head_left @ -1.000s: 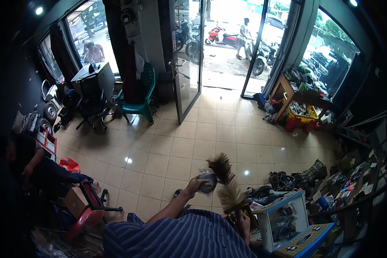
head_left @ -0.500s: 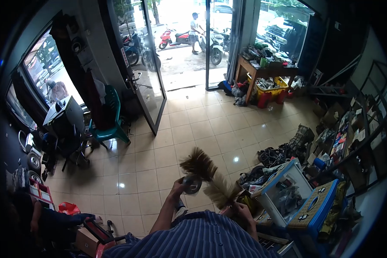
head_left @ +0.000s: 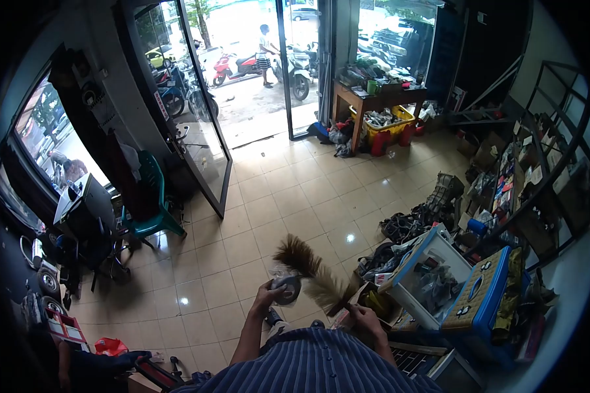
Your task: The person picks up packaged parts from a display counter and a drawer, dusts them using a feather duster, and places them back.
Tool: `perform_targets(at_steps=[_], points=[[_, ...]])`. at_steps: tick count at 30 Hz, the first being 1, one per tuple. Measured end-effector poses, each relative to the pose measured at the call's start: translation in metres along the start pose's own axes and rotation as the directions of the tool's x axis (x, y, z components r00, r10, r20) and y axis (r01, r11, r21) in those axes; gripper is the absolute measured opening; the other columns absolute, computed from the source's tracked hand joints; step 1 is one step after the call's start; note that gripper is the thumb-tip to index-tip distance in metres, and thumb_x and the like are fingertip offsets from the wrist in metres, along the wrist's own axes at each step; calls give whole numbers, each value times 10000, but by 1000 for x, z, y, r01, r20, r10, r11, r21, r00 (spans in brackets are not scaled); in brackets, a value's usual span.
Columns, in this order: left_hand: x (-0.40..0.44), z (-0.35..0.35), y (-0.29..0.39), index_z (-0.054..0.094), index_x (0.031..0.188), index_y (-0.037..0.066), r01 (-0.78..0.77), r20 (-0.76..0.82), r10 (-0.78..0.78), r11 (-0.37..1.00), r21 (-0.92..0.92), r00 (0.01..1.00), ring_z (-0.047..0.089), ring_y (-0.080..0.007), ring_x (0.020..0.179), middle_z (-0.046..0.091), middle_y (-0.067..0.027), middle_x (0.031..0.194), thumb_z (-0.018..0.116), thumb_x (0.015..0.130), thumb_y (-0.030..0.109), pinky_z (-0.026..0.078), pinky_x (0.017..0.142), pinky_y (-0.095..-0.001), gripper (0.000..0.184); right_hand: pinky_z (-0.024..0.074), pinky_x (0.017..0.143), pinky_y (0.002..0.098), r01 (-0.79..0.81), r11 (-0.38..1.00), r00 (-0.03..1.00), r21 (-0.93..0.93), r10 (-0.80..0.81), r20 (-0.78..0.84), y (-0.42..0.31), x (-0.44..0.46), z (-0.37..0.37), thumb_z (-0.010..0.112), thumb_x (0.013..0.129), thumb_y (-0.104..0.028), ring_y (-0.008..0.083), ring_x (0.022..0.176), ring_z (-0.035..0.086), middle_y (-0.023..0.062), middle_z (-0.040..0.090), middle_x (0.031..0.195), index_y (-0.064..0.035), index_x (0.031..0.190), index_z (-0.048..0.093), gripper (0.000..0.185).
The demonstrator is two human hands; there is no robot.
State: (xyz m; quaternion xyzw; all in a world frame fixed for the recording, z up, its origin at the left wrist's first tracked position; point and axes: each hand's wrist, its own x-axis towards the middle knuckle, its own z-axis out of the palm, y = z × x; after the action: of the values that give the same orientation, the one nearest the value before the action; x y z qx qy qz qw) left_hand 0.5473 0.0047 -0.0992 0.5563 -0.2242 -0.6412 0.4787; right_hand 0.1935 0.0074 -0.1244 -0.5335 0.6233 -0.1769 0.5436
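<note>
My left hand (head_left: 264,298) is closed around a grey, disc-shaped roll of tape (head_left: 287,289), with clear plastic showing at its upper edge. In my right hand (head_left: 367,319) is the handle end of a feather duster (head_left: 326,287). Its brown feathers slant up and to the left, darker toward the far end, passing just above and beside the roll. Whether the feathers touch the roll I cannot tell. Both hands are in front of my striped shirt, above the tiled floor.
A blue-and-white plastic cabinet (head_left: 423,278) with bags inside stands at right, beside a blue patterned panel (head_left: 478,288). Ahead are an open glass door (head_left: 200,131) and a wooden table (head_left: 379,90). A green chair (head_left: 154,196) stands left; another person's arm (head_left: 64,357) shows lower left.
The view has turned slightly right, so the room has shifted left. The roll in my left hand has tilted to show more of its flat face, and the duster lies slightly lower.
</note>
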Motion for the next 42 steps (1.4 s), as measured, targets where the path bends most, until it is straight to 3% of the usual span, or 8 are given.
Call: perform_targets(at_steps=[16, 19, 25, 27, 32, 34, 40, 42], points=[[6, -4, -17, 549, 1239, -24, -32, -55, 40, 990, 135, 998, 652, -215, 972, 660, -107, 1079, 654, 781, 39, 513, 868, -337, 474, 447, 602, 262, 3, 986, 991, 169, -26, 134, 4, -8, 0, 553, 927, -481, 103, 637, 553, 33, 622, 728, -17, 862, 677, 484], [11, -8, -21, 542, 1257, -12, -28, -14, 28, 1000, 0, 1000, 649, -218, 978, 662, -103, 1074, 654, 783, 49, 515, 863, -343, 492, 451, 616, 262, -54, 999, 998, -6, 54, 28, -11, -14, -5, 546, 924, -502, 114, 658, 563, 43, 636, 769, -13, 887, 676, 507], [15, 6, -11, 489, 1299, 24, -88, -84, 79, 990, -111, 993, 646, -235, 990, 608, -103, 1188, 598, 926, 225, 520, 882, -368, 438, 459, 630, 278, -18, 992, 995, 128, 5, 102, 22, 0, 0, 522, 935, -510, 129, 644, 567, 45, 637, 739, -11, 887, 675, 524], [33, 9, -10, 482, 1313, 51, -164, -10, 169, 934, -318, 985, 634, -238, 1015, 609, -88, 1189, 578, 941, 230, 522, 883, -372, 423, 451, 654, 269, 6, 1000, 1000, 0, -6, 2, 0, -9, -2, 539, 957, -399, 93, 695, 542, 18, 627, 752, 0, 973, 664, 419], [80, 32, -7, 491, 1319, 113, -177, -17, 219, 742, -646, 976, 605, -235, 1066, 593, -68, 1234, 536, 967, 239, 506, 921, -391, 377, 409, 589, 268, 69, 984, 993, 163, -53, -101, -29, -15, -9, 510, 982, -320, 75, 629, 462, 3, 531, 646, 16, 841, 593, 374], [99, 54, -13, 487, 1325, 122, -136, 44, 275, 602, -787, 960, 592, -247, 1095, 563, -63, 1284, 536, 968, 266, 483, 959, -389, 388, 389, 578, 263, 135, 989, 958, -60, -145, -247, -40, -9, -10, 502, 990, -314, 72, 618, 441, 0, 508, 632, 8, 811, 581, 377], [88, 39, -10, 479, 1310, 73, -60, 118, 195, 717, -694, 974, 596, -242, 1103, 606, -90, 1221, 508, 982, 275, 490, 960, -398, 386, 334, 512, 264, 205, 965, 949, 163, -155, -276, 28, -9, -13, 490, 998, -302, 69, 557, 406, -17, 466, 596, -36, 732, 539, 379], [72, 35, 6, 486, 1308, 81, -130, 118, 278, 732, -669, 953, 591, -227, 1110, 606, -70, 1224, 499, 984, 290, 480, 971, -380, 386, 397, 549, 263, 166, 986, 960, -1, -162, -230, 1, -25, -8, 500, 988, -287, 61, 628, 490, -3, 559, 663, -14, 822, 610, 338]])
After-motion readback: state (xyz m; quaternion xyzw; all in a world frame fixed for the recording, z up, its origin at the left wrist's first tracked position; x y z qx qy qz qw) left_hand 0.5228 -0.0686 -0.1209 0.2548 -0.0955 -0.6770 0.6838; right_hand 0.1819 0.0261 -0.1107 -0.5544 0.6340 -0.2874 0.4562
